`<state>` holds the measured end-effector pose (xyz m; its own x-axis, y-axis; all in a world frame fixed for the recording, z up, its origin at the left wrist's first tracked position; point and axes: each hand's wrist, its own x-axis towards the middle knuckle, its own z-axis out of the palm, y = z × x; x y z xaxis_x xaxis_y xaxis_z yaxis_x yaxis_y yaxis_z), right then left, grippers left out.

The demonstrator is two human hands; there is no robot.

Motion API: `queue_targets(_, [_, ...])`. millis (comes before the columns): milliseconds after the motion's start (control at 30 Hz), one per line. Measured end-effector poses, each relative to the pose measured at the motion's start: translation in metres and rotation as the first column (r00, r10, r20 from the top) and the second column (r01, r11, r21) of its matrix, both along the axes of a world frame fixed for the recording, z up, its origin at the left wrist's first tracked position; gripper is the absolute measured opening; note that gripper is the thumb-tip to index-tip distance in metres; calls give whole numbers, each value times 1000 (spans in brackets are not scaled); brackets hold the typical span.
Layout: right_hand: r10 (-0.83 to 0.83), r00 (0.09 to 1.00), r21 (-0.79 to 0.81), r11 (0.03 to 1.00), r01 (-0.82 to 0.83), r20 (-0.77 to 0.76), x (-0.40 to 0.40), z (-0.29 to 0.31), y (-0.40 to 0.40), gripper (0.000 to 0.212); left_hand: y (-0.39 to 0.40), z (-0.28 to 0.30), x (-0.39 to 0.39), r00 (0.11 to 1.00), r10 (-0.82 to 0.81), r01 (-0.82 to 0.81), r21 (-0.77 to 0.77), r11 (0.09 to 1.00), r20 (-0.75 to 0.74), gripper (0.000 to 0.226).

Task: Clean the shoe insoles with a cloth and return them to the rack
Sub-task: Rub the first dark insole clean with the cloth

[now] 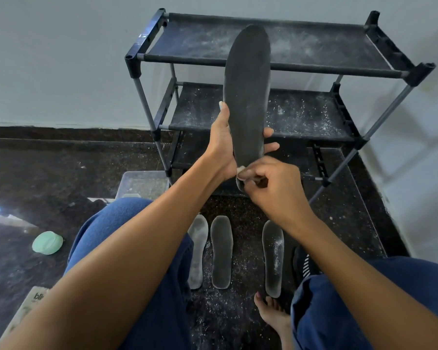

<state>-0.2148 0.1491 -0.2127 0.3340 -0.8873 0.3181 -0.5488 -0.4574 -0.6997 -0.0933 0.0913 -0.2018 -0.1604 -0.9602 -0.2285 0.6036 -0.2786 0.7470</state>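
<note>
My left hand (223, 145) grips a long dark insole (247, 92) by its lower half and holds it upright in front of the shoe rack (263, 64). At the insole's heel end, my right hand (273, 185) pinches a small whitish piece of cloth (239, 171), most of it hidden under the fingers. Three more insoles lie on the floor between my knees: a pale one (197, 251), a dark one (221, 251) and a dusty one (273, 256). The rack's black fabric shelves are speckled with white dust and hold nothing.
A clear plastic box (142, 183) stands left of the rack. A green round object (47, 242) lies on the dark floor at left, and a printed carton (33, 299) near my left knee. A black shoe (302, 263) and my bare foot (273, 314) are at right. White wall behind.
</note>
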Motion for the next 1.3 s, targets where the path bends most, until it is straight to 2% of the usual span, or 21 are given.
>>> queue_targets(133, [32, 996, -4, 999, -32, -84, 1, -10, 9, 18, 1, -2, 5, 999, -42, 41, 43, 998, 2, 87])
queue_targets(267, [-61, 977, 24, 997, 67, -205, 0, -10, 13, 10, 1, -3, 7, 999, -23, 22, 59, 998, 29, 89])
queue_targets(333, [-92, 987, -62, 995, 84, -133, 0, -5, 13, 8, 0, -3, 6, 1000, -3, 2, 55, 998, 21, 90])
queue_targets(433, [0, 997, -131, 991, -9, -74, 6, 0, 13, 17, -1, -3, 5, 1000, -5, 6, 52, 999, -15, 88])
queue_targets(500, [50, 989, -120, 990, -67, -139, 8, -3, 13, 21, 0, -2, 6, 999, -29, 32, 61, 998, -35, 88])
queue_targets(567, [53, 959, -72, 995, -76, -280, 6, -8, 12, 17, 1, -2, 8, 998, -43, 44, 49, 998, -36, 88])
queue_targets(633, [7, 906, 19, 1000, 1, -423, 0, -10, 9, 13, 2, 0, 8, 999, -43, 43, 40, 998, 7, 87])
queue_targets(667, [-24, 896, 30, 999, 42, -444, -4, -9, 8, 12, 2, 1, 8, 999, -38, 36, 38, 999, 34, 87])
queue_targets(700, [-61, 908, 6, 998, 70, -413, -7, -7, 6, 10, 2, 2, 8, 998, -31, 28, 38, 999, 57, 86])
queue_targets(800, [-163, 977, -136, 980, 144, -139, -10, 7, 4, 7, 3, 4, 7, 994, 2, -6, 35, 999, 113, 82])
queue_targets(900, [-149, 989, -185, 972, 148, 10, -5, 14, 0, 9, 4, 6, 3, 988, 30, -37, 44, 998, 149, 79])
queue_targets(1000, [-153, 972, -194, 963, 187, 177, -5, 21, -1, 11, 1, 3, 1, 975, 51, -56, 17, 998, 217, 90])
queue_targets(1067, [-178, 948, -117, 970, 215, 263, -7, 24, -3, 13, -2, -1, 3, 963, 56, -58, -3, 998, 265, 98])
queue_targets(1167, [-228, 949, 32, 973, 227, 219, -9, 17, -11, 19, -1, -3, 0, 962, 21, -30, 28, 999, 271, 93])
queue_targets(1300, [-220, 968, -26, 974, 224, 121, -7, 6, -15, 14, 4, 4, -4, 983, -90, 79, 79, 994, 157, 88])
